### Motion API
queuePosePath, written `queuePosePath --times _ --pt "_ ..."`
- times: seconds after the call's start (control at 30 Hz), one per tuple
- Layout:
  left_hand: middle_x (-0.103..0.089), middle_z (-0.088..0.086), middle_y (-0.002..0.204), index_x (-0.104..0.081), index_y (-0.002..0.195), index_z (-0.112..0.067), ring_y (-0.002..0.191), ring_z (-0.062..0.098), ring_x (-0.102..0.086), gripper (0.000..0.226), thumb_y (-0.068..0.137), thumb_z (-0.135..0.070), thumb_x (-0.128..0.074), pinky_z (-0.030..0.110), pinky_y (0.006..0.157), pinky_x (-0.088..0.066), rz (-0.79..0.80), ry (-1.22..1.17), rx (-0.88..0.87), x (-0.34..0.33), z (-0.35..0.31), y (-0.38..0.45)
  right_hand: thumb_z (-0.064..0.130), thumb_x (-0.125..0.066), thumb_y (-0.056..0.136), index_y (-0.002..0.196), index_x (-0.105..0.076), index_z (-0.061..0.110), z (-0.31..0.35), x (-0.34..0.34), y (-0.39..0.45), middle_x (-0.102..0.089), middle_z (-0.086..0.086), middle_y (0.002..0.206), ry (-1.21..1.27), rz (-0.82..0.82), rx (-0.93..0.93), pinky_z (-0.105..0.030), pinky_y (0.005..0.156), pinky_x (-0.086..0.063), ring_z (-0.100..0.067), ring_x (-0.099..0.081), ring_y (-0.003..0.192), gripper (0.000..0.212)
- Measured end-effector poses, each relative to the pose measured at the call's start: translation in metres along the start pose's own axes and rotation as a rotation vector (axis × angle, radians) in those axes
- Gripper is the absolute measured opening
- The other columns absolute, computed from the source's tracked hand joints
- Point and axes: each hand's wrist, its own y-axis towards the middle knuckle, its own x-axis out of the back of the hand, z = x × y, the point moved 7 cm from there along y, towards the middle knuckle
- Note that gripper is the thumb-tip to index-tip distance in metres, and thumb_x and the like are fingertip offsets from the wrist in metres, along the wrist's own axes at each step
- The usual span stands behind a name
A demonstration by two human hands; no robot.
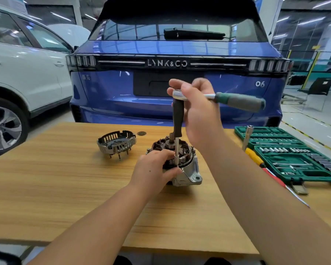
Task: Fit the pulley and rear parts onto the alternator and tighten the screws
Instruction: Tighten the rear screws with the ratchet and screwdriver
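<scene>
The alternator (189,174) stands on the wooden table (65,188) with its windings facing up. My left hand (155,169) grips its near left side, fingers by the base of a thin socket extension (177,150) that stands upright on the housing's rim. My right hand (197,113) holds the head of a ratchet (237,101) at the top of that extension; its green and grey handle sticks out to the right. The rear cover (117,143), a slotted metal ring with studs, lies to the left of the alternator.
An open green socket set case (287,150) sits at the table's right edge, with a yellow-handled screwdriver (256,157) beside it. A small round part (141,133) lies behind the alternator. A blue car (180,73) stands close behind the table, a white car (27,73) at left.
</scene>
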Motion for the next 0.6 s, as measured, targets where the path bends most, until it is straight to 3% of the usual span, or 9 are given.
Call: queuePosePath --times 0.07,0.13,0.23,0.3,0.43,0.5,0.53,0.6 --pt "-0.069 -0.012 0.116 -0.065 0.124 -0.028 0.108 0.009 -0.062 0.045 0.085 -0.048 -0.073 0.041 0.100 -0.044 -0.003 0.001 -0.003 0.000 -0.001 0.000 -0.002 -0.053 0.096 0.103 -0.059 0.011 0.017 -0.007 -0.009 -0.066 -0.004 0.108 -0.471 0.082 0.406 -0.027 0.090 -0.049 -0.020 -0.065 0.104 0.016" --pt "-0.070 -0.011 0.111 -0.067 0.120 -0.026 0.103 0.011 -0.063 0.042 0.084 -0.044 -0.076 0.046 0.099 -0.046 -0.016 -0.006 -0.006 0.001 -0.001 0.000 -0.008 -0.052 0.090 0.108 -0.065 0.002 0.014 -0.021 -0.017 -0.056 -0.005 0.111 -0.739 0.230 0.582 -0.021 0.089 -0.045 -0.012 -0.055 0.102 0.024" --pt "-0.070 -0.010 0.109 -0.067 0.117 -0.026 0.102 0.011 -0.061 0.039 0.084 -0.044 -0.075 0.048 0.107 -0.041 -0.023 0.011 0.001 -0.002 -0.002 0.003 0.007 -0.042 0.092 0.109 -0.066 0.017 0.002 -0.020 -0.016 -0.049 -0.002 0.114 -0.608 0.363 0.399 -0.028 0.086 -0.044 -0.012 -0.051 0.099 0.031" --pt "-0.070 -0.009 0.111 -0.066 0.118 -0.027 0.105 0.011 -0.060 0.038 0.085 -0.043 -0.074 0.046 0.116 -0.033 -0.010 0.010 0.004 -0.005 -0.003 0.007 0.022 -0.041 0.100 0.107 -0.065 0.031 -0.001 -0.015 -0.015 -0.054 0.003 0.106 -0.516 0.358 0.325 -0.033 0.085 -0.047 -0.011 -0.053 0.094 0.026" --pt "-0.067 -0.008 0.115 -0.063 0.125 -0.028 0.110 0.010 -0.057 0.043 0.086 -0.044 -0.073 0.036 0.097 -0.050 0.052 -0.006 0.031 -0.010 0.000 0.013 0.021 -0.064 0.097 0.095 -0.067 0.024 0.011 -0.005 -0.003 -0.061 0.014 0.074 -0.562 0.197 0.397 -0.024 0.059 -0.047 -0.003 -0.054 0.064 0.005" --pt "-0.066 -0.008 0.117 -0.063 0.127 -0.027 0.111 0.008 -0.057 0.046 0.086 -0.044 -0.074 0.034 0.095 -0.051 0.058 -0.027 0.040 -0.010 0.002 0.014 0.017 -0.068 0.093 0.091 -0.068 0.024 0.012 0.002 0.008 -0.062 0.011 0.067 -0.643 0.065 0.366 -0.029 0.049 -0.045 -0.005 -0.052 0.054 0.007" --pt "-0.066 -0.008 0.118 -0.063 0.129 -0.027 0.111 0.007 -0.057 0.048 0.085 -0.045 -0.074 0.033 0.096 -0.050 0.057 -0.033 0.047 -0.010 0.003 0.014 0.014 -0.068 0.091 0.091 -0.068 0.026 0.009 0.008 0.015 -0.063 0.010 0.067 -0.616 0.008 0.282 -0.032 0.049 -0.047 -0.007 -0.054 0.053 0.012" --pt "-0.064 -0.009 0.121 -0.062 0.130 -0.030 0.112 0.007 -0.057 0.049 0.085 -0.047 -0.073 0.031 0.097 -0.050 0.059 -0.021 0.056 -0.010 0.005 0.014 0.013 -0.068 0.091 0.097 -0.069 0.024 -0.005 0.017 0.023 -0.068 0.002 0.071 -0.299 -0.025 -0.005 -0.029 0.051 -0.050 -0.011 -0.060 0.058 0.012"
